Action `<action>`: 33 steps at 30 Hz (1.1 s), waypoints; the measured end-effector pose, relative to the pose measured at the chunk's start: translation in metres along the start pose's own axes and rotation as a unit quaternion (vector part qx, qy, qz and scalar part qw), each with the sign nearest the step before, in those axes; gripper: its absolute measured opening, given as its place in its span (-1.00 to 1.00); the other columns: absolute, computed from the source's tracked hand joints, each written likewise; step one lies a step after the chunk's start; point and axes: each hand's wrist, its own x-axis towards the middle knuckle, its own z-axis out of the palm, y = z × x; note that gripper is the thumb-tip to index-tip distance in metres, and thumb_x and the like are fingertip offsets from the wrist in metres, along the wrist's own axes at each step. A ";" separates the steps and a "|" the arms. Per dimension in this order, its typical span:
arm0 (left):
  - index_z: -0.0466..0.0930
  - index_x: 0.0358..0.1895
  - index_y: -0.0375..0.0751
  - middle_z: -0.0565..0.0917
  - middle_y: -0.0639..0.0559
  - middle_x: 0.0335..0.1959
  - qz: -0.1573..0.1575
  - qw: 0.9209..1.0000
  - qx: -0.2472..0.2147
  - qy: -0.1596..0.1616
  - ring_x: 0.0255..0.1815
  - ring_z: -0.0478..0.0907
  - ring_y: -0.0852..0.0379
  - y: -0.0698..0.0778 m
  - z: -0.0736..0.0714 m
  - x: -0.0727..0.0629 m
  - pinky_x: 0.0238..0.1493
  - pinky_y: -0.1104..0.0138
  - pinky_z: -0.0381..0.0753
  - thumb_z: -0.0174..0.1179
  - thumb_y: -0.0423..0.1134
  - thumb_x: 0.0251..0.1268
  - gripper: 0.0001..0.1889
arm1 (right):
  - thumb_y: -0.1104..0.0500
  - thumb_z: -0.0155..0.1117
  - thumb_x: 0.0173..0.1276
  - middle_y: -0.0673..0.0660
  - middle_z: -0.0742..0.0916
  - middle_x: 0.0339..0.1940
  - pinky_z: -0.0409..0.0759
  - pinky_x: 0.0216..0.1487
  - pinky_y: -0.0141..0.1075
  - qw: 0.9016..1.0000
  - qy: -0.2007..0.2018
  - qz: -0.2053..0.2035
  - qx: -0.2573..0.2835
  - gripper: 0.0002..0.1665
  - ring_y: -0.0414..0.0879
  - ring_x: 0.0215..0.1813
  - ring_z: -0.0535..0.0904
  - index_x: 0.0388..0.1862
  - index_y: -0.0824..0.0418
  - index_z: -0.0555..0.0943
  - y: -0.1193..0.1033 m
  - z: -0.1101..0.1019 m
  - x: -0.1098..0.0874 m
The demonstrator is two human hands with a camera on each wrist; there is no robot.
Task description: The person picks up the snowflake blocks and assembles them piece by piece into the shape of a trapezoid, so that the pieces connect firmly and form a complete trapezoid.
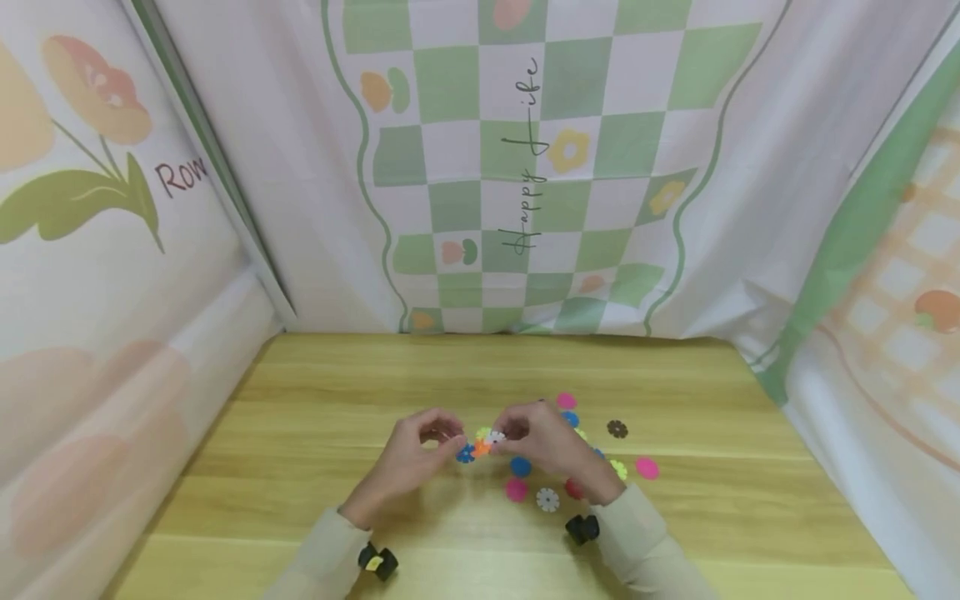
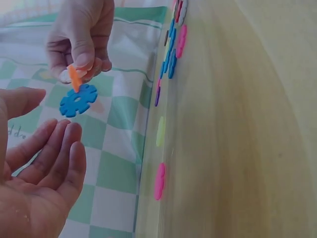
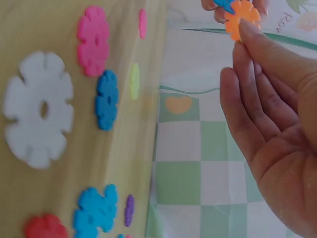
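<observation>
My right hand point(image 1: 543, 437) pinches an orange notched snowflake disc point(image 3: 241, 21) between thumb and fingertips, above the table. Joined to it at an angle is a blue snowflake disc point(image 2: 78, 100), pointing toward my left hand point(image 1: 416, 446). A white disc point(image 1: 495, 437) shows at the right fingertips in the head view. In the left wrist view the left thumb and fingers point(image 2: 64, 129) are spread apart around the blue disc's free edge, with a gap; contact is not visible there.
Loose discs lie around and under the right forearm: a white one point(image 1: 547, 500), pink ones point(image 1: 517, 489), a blue one point(image 1: 521, 466), a brown one point(image 1: 617, 428) and several more. The wooden table point(image 1: 300, 483) ends at printed curtains point(image 1: 510, 208) behind and on both sides.
</observation>
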 end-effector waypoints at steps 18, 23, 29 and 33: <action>0.75 -0.14 -0.12 0.82 -0.02 -0.21 -0.006 1.000 -0.004 0.017 -0.18 0.73 0.18 -0.005 -0.008 0.006 -0.05 0.38 0.74 0.37 -0.23 0.46 -0.94 | 0.20 0.59 0.30 0.01 0.84 -0.32 0.75 -0.18 -0.45 0.990 -0.139 -0.028 -0.020 -0.87 -0.31 -0.30 0.74 -0.26 0.18 0.78 -0.022 0.002 0.049; 0.75 -0.11 -0.18 0.81 -0.07 -0.22 -0.056 0.997 -0.008 0.059 -0.23 0.71 0.15 -0.016 -0.032 0.011 -0.15 0.42 0.71 0.35 -0.26 0.47 -0.91 | 0.22 0.61 0.28 0.15 0.85 -0.23 0.73 -0.13 -0.48 0.986 -0.152 -0.036 -0.062 -0.75 -0.22 -0.22 0.76 -0.16 0.32 0.76 -0.017 0.011 0.071; 0.74 -0.07 -0.28 0.79 -0.15 -0.20 -0.077 0.992 -0.021 0.101 -0.24 0.68 0.18 -0.028 -0.050 0.013 -0.16 0.45 0.67 0.34 -0.30 0.48 -0.88 | 0.26 0.61 0.26 0.19 0.85 -0.17 0.74 -0.07 -0.44 0.981 -0.163 -0.038 -0.093 -0.71 -0.04 -0.13 0.80 -0.10 0.36 0.74 -0.009 0.033 0.083; 0.73 -0.07 -0.32 0.77 -0.17 -0.19 -0.077 0.991 -0.022 0.108 -0.23 0.66 0.17 -0.031 -0.055 0.013 -0.15 0.46 0.67 0.34 -0.30 0.47 -0.86 | 0.23 0.62 0.26 0.12 0.85 -0.20 0.71 -0.08 -0.45 0.978 -0.167 -0.037 -0.121 -0.75 -0.11 -0.15 0.78 -0.15 0.28 0.76 -0.005 0.047 0.086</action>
